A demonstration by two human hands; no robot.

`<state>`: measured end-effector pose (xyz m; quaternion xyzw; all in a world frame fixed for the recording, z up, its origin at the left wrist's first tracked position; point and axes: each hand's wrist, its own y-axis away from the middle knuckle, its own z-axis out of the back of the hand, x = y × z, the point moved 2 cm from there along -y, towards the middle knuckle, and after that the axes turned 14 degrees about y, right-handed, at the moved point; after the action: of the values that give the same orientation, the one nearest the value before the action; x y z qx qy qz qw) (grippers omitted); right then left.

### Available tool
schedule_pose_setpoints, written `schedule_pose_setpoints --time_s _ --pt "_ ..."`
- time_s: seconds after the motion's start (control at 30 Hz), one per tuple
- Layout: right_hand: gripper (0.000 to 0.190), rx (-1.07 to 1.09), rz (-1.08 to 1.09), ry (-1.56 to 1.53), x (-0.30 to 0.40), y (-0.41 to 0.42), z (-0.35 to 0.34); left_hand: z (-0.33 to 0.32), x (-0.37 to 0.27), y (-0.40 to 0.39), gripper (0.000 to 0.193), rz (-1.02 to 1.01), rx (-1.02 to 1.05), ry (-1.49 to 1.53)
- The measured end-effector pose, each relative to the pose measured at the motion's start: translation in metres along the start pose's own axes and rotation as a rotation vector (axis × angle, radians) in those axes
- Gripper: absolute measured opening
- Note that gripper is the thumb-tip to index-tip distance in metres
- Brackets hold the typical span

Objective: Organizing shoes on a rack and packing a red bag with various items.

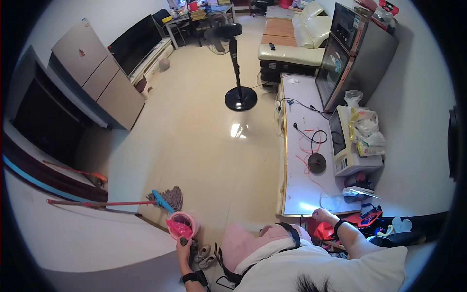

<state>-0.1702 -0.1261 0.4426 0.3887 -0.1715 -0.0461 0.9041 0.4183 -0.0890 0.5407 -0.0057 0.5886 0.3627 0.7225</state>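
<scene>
My left hand [183, 246] is closed around a small dark object at the near rim of a pink trash bin [197, 223]. A bright pink plastic bag [179, 229] lines the bin. On the right, my right hand [321, 215] is at the near edge of the white-topped counter [295, 204], its fingers bent together; whether it holds something cannot be told. Just beyond it a clear round lid or dish [328, 201] lies on the counter. Red bags [324, 230] are below this hand.
A mop [169, 199] leans by the bin, with shoes [205, 255] beside it. A standing fan [240, 98] is on the tiled floor. The counter holds a black cord [312, 140], pink string, scissors [290, 103] and a microwave oven [359, 168]; a refrigerator [368, 58] stands behind.
</scene>
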Motion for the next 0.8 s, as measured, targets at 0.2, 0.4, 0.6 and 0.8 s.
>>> schedule_pose_setpoints --time_s 0.2,0.4,0.6,0.8 --pt "0.024 -0.04 -0.014 0.039 -0.01 -0.044 0.017 -0.042 -0.047 -0.05 0.039 -0.078 0.094 -0.007" --pt "0.023 0.002 -0.107 -0.066 0.016 -0.101 0.05 -0.055 -0.078 -0.148 0.046 -0.111 0.118 -0.108" --pt "0.025 0.098 -0.198 -0.302 0.075 -0.163 0.099 -0.073 -0.117 -0.254 0.052 -0.086 0.023 -0.143" --pt "0.025 0.018 0.065 -0.189 0.175 -0.262 0.173 -0.067 -0.118 -0.334 0.053 -0.062 -0.007 -0.107"
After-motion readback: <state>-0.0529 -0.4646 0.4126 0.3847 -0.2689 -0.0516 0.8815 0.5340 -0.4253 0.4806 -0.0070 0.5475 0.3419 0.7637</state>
